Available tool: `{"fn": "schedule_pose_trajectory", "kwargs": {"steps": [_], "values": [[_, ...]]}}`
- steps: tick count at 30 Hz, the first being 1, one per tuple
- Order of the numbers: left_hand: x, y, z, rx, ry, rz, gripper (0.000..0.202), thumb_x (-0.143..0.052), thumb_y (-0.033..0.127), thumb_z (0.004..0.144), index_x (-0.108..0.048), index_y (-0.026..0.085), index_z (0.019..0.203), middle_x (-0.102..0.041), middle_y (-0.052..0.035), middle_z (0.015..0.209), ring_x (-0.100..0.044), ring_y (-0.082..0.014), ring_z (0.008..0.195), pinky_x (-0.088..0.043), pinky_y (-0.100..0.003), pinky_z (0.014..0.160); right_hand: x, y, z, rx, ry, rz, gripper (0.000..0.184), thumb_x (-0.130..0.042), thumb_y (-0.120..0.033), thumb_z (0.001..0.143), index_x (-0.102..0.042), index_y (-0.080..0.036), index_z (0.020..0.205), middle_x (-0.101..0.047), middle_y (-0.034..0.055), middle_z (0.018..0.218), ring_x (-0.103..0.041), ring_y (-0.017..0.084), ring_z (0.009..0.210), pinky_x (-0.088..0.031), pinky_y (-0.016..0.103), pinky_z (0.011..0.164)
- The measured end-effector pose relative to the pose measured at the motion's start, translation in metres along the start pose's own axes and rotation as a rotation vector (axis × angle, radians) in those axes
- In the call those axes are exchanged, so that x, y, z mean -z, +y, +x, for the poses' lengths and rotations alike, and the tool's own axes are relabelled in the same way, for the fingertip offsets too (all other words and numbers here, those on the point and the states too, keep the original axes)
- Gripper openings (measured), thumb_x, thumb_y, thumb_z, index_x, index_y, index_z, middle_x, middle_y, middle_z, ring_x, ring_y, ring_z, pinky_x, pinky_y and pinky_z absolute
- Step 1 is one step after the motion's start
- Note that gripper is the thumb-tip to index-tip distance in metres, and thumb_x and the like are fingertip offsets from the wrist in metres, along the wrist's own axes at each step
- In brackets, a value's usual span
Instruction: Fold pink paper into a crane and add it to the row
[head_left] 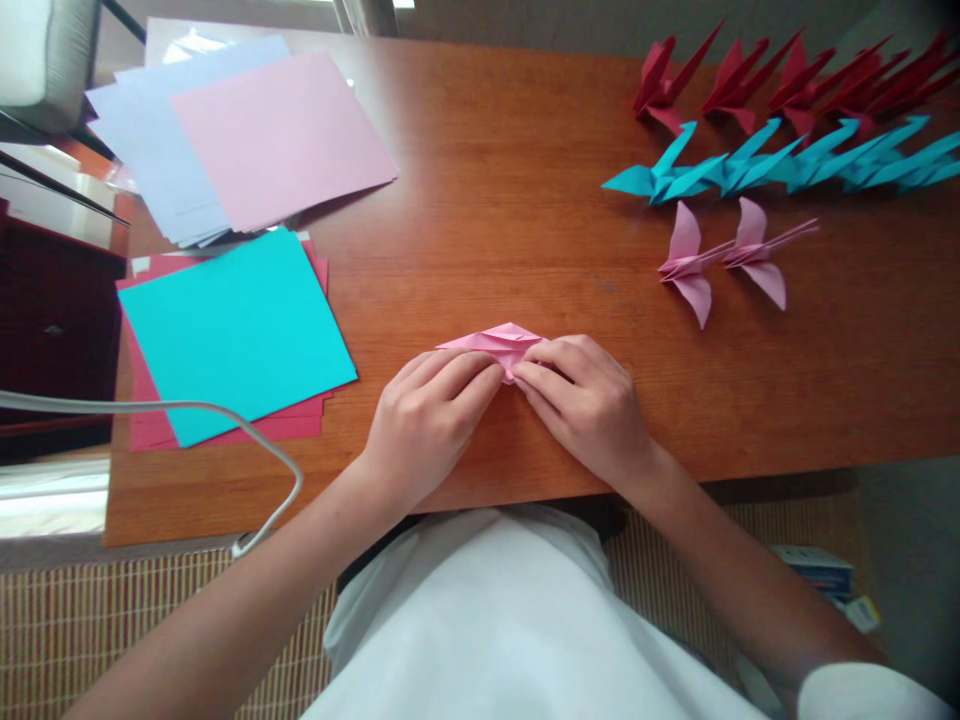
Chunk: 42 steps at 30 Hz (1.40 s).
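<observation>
Near the front of the wooden table, a partly folded piece of pink origami paper [507, 338] lies between my hands. My left hand [442, 405] is closed, its thumb and fingers pinching the paper's left and near side. From the other side, my right hand [589, 395] grips the right part, fingertips close to those of the left. Layered folds and a pointed left tip show beyond the knuckles; the fingers hide the near part. To the right rest two pink paper cranes [686, 265], their wings spread.
Several blue paper cranes [667, 178] and red paper cranes [660, 85] line the back right. Left are a turquoise sheet [240, 335] over red sheets, and a pink sheet [285, 140] over pale blue ones [150, 130]. A white cable [289, 460] crosses the table's left front edge.
</observation>
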<state>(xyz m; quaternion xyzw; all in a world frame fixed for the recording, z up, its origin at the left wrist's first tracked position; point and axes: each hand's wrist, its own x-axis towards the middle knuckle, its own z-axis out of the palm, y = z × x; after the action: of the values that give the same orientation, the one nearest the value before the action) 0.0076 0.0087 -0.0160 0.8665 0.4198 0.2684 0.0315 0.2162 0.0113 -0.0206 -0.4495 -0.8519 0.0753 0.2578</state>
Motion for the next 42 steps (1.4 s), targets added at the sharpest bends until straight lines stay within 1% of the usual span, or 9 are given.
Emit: {"fn": "schedule_pose_trajectory", "kwargs": {"steps": [2, 6, 11, 15, 18, 24, 32, 38, 42], "values": [[-0.001, 0.000, 0.001, 0.018, -0.002, -0.014, 0.018, -0.057, 0.019, 0.100, -0.072, 0.019, 0.110, -0.078, -0.0066, 0.111, -0.071, -0.0210, 0.109, -0.057, -0.032, 0.093, -0.001, -0.001, 0.000, -0.030, -0.010, 0.024, 0.014, -0.060, -0.016, 0.098, -0.072, -0.022, 0.103, -0.075, 0.0058, 0.106, -0.065, 0.021, 0.097, -0.050, 0.036, 0.084], [-0.002, 0.001, 0.003, 0.024, 0.005, -0.014, 0.019, -0.056, 0.018, 0.100, -0.072, 0.019, 0.111, -0.078, -0.0056, 0.113, -0.072, -0.0204, 0.105, -0.057, -0.031, 0.092, -0.002, -0.004, 0.001, -0.069, -0.010, 0.034, 0.017, -0.058, -0.015, 0.098, -0.071, -0.022, 0.106, -0.074, 0.0065, 0.107, -0.064, 0.022, 0.098, -0.051, 0.037, 0.085], [-0.002, 0.003, 0.004, 0.066, 0.002, -0.024, 0.019, -0.059, 0.017, 0.098, -0.072, 0.021, 0.111, -0.078, -0.0033, 0.114, -0.073, -0.0206, 0.100, -0.056, -0.032, 0.089, -0.004, -0.005, 0.002, -0.098, 0.012, 0.058, 0.013, -0.059, -0.016, 0.097, -0.071, -0.021, 0.100, -0.073, 0.0068, 0.102, -0.062, 0.022, 0.095, -0.052, 0.036, 0.086], [-0.003, 0.003, 0.006, 0.110, 0.009, -0.031, 0.018, -0.060, 0.016, 0.097, -0.072, 0.022, 0.108, -0.079, -0.0017, 0.113, -0.074, -0.0191, 0.100, -0.056, -0.029, 0.087, -0.006, -0.005, 0.003, -0.147, 0.053, 0.091, 0.010, -0.061, -0.018, 0.097, -0.070, -0.021, 0.096, -0.071, 0.0069, 0.098, -0.063, 0.021, 0.091, -0.052, 0.035, 0.086], [-0.004, 0.003, 0.008, 0.152, 0.014, -0.041, 0.015, -0.061, 0.016, 0.096, -0.072, 0.022, 0.104, -0.079, -0.0005, 0.110, -0.074, -0.0182, 0.096, -0.055, -0.028, 0.084, -0.007, -0.005, 0.004, -0.180, 0.052, 0.107, 0.009, -0.060, -0.018, 0.097, -0.069, -0.021, 0.096, -0.070, 0.0065, 0.096, -0.063, 0.020, 0.090, -0.052, 0.035, 0.086], [-0.004, 0.005, 0.012, 0.216, -0.028, -0.053, 0.013, -0.059, 0.018, 0.097, -0.071, 0.021, 0.100, -0.079, 0.0012, 0.106, -0.074, -0.0180, 0.091, -0.052, -0.027, 0.076, -0.006, -0.007, 0.005, -0.197, 0.042, 0.141, 0.010, -0.060, -0.018, 0.097, -0.069, -0.021, 0.094, -0.069, 0.0066, 0.096, -0.063, 0.020, 0.090, -0.052, 0.035, 0.087], [-0.002, 0.007, 0.014, 0.221, -0.066, -0.045, 0.014, -0.058, 0.016, 0.096, -0.071, 0.021, 0.100, -0.078, 0.0000, 0.105, -0.073, -0.0196, 0.091, -0.052, -0.029, 0.077, -0.007, -0.005, 0.004, -0.196, 0.031, 0.168, 0.010, -0.060, -0.019, 0.098, -0.069, -0.022, 0.093, -0.066, 0.0060, 0.097, -0.061, 0.021, 0.092, -0.051, 0.036, 0.087], [-0.002, 0.004, 0.012, 0.169, -0.024, -0.071, 0.011, -0.064, 0.019, 0.095, -0.072, 0.020, 0.102, -0.078, -0.0015, 0.108, -0.073, -0.0201, 0.092, -0.054, -0.030, 0.081, -0.006, -0.005, 0.006, -0.184, -0.014, 0.112, 0.011, -0.058, -0.020, 0.099, -0.069, -0.022, 0.097, -0.069, 0.0064, 0.101, -0.059, 0.021, 0.093, -0.050, 0.036, 0.087], [0.000, -0.001, 0.010, 0.198, 0.005, -0.150, 0.014, -0.063, 0.014, 0.095, -0.072, 0.019, 0.104, -0.077, -0.0043, 0.108, -0.073, -0.0182, 0.094, -0.056, -0.027, 0.081, -0.004, -0.005, 0.006, -0.188, -0.018, 0.114, 0.012, -0.058, -0.021, 0.099, -0.070, -0.022, 0.096, -0.070, 0.0055, 0.099, -0.059, 0.020, 0.092, -0.050, 0.035, 0.085]]}}
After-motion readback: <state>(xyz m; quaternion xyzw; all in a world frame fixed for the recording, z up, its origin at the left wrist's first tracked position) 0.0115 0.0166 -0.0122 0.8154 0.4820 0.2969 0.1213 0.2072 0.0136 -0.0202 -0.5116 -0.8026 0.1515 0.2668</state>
